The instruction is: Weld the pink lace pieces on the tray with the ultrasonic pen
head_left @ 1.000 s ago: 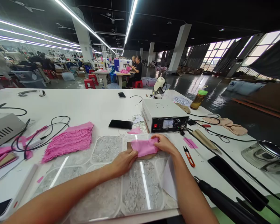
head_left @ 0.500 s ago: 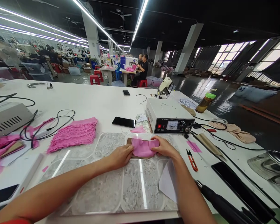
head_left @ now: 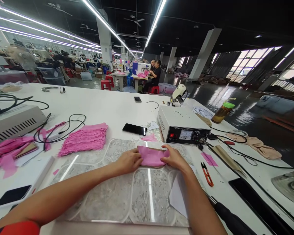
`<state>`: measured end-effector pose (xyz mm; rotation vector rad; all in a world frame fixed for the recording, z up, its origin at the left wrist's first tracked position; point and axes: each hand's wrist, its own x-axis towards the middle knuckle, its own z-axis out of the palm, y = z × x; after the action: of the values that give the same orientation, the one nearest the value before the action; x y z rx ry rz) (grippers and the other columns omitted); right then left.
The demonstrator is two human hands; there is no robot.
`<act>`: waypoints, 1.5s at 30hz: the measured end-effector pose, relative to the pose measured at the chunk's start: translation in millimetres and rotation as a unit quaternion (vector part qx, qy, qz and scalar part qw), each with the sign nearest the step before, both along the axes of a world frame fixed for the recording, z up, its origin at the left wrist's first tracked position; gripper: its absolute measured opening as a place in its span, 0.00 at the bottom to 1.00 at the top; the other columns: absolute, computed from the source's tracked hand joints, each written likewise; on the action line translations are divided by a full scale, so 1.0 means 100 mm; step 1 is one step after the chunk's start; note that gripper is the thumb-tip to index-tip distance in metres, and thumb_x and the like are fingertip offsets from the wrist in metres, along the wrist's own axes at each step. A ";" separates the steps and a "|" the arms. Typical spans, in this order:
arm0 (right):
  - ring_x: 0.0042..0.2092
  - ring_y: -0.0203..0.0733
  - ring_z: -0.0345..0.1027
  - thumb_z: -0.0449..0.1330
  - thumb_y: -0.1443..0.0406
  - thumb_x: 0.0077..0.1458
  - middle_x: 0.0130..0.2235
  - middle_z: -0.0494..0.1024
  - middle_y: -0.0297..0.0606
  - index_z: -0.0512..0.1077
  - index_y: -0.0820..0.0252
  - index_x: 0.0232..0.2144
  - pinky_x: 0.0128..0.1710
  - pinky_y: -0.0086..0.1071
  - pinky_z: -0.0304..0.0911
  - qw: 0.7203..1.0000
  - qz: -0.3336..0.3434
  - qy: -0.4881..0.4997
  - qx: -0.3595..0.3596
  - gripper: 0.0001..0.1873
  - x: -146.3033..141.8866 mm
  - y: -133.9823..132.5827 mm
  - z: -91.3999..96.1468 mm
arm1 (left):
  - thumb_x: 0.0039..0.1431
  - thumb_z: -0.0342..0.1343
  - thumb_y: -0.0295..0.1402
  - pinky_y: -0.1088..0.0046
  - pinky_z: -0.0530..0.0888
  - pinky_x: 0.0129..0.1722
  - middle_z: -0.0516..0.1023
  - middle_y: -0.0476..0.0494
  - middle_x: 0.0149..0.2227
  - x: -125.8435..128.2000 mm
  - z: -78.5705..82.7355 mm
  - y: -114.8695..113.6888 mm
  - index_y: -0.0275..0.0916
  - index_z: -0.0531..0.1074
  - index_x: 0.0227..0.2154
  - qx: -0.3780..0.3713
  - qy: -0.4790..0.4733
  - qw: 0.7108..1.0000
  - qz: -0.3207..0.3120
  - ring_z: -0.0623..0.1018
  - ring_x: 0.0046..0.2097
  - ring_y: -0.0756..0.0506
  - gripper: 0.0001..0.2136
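A small pink fabric piece (head_left: 152,156) lies over a brown card on a clear glossy mat (head_left: 117,195) on the white table. My left hand (head_left: 128,161) grips its left edge with curled fingers. My right hand (head_left: 173,158) pinches its right edge. A stack of pink fabric pieces (head_left: 84,139) sits to the left of my hands. A white control box with dials (head_left: 183,125) stands just behind the piece.
A black phone (head_left: 134,129) lies behind the mat. Orange snips (head_left: 207,170) and a black tool handle (head_left: 232,217) lie at right, with cables. A grey machine (head_left: 13,122) and pink scraps are at left. A bottle (head_left: 223,112) stands far right. People sit at distant tables.
Both hands closed in on the pink piece, folding it over the brown card, so less card shows. The camera view shifted slightly to the left.
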<state>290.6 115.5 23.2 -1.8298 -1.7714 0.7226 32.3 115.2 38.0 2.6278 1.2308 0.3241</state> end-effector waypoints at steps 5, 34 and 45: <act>0.39 0.46 0.69 0.63 0.65 0.39 0.37 0.76 0.38 0.69 0.56 0.51 0.38 0.34 0.61 1.000 0.002 -0.021 0.002 0.32 0.00 0.02 -0.03 | 0.61 0.52 0.37 0.60 0.69 0.45 0.71 0.33 0.46 0.24 0.25 0.15 0.34 0.74 0.41 0.039 0.049 0.996 0.067 0.73 0.46 0.37 0.13; 0.30 0.40 0.74 0.61 0.54 0.52 0.39 0.77 0.44 0.53 0.63 0.61 0.26 0.32 0.68 0.965 -0.067 0.245 -0.061 0.40 -0.29 0.04 0.08 | 0.49 0.55 0.37 0.77 0.57 0.22 0.62 0.54 0.20 0.02 0.05 0.69 0.38 0.63 0.22 -0.288 -0.110 0.943 0.121 0.63 0.23 0.52 0.09; 0.20 0.36 0.66 0.57 0.75 0.42 0.19 0.68 0.22 0.50 0.62 0.61 0.21 0.29 0.67 0.918 -0.062 0.382 -0.084 0.43 -0.53 0.02 0.06 | 0.47 0.53 0.27 0.74 0.53 0.25 0.62 0.53 0.21 0.03 0.18 0.46 0.38 0.59 0.19 -0.214 -0.057 0.970 0.104 0.62 0.26 0.51 0.08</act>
<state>238.0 118.0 29.4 -1.4334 -1.0910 1.3427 35.3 161.6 55.9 2.0957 1.3633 0.2115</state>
